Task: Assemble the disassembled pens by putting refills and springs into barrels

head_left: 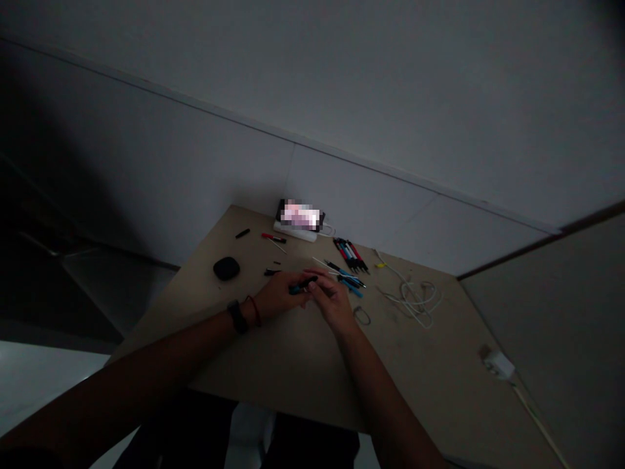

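Over the middle of the desk, my left hand [279, 294] and my right hand [334, 302] meet around a short black and blue pen piece [303, 284]. The left fingers are closed on its left part, while the right thumb and fingers pinch its right end. Just beyond my right hand lie blue and black pen parts [350, 281] with thin white refills [323, 262]. A small black pen part [272, 271] rests by my left hand. A row of assembled-looking pens [351, 255] in red, white, blue and black lies farther back.
A phone with a blurred screen [300, 215] leans on a white stand [295, 231] by the wall. Around the desk [293, 365] are a round black case [226, 268], a red and black pen piece [273, 238], a black piece [243, 233] and a coiled white cable [415, 299].
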Demonstrator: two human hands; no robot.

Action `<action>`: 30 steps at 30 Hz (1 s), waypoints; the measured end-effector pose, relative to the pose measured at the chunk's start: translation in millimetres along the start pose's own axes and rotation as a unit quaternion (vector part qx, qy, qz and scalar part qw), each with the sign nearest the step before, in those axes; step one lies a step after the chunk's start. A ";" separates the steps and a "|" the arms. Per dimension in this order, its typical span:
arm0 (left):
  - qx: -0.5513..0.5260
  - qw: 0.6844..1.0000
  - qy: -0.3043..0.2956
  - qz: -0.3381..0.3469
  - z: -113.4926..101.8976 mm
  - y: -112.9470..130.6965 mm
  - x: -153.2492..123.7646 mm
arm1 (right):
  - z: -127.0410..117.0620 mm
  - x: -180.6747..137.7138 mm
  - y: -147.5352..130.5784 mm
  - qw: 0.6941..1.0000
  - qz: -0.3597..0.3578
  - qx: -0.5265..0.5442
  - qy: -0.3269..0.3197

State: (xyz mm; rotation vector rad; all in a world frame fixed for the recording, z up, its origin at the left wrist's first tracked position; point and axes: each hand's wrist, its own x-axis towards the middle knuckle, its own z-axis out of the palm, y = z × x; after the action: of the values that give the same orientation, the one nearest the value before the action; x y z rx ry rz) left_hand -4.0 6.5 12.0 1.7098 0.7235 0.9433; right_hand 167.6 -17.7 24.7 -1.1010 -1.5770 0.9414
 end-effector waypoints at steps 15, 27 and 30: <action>0.009 1.000 0.013 -0.001 0.0 1.0 1.1 | 2.8 -0.6 5.1 1.000 -0.005 0.008 -0.011; -0.063 0.998 0.005 -0.020 3.7 -0.5 -1.1 | 4.8 -4.3 6.3 0.999 -0.036 -0.008 0.006; -0.053 0.998 0.003 -0.019 3.9 -1.9 -1.8 | 5.6 -4.6 5.3 0.998 -0.055 -0.034 0.018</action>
State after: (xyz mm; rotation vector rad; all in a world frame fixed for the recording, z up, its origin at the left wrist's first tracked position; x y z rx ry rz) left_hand -1.6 3.8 9.0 1.5960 0.6946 0.9446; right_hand 163.9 -20.9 17.1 -1.0607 -1.6325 0.7954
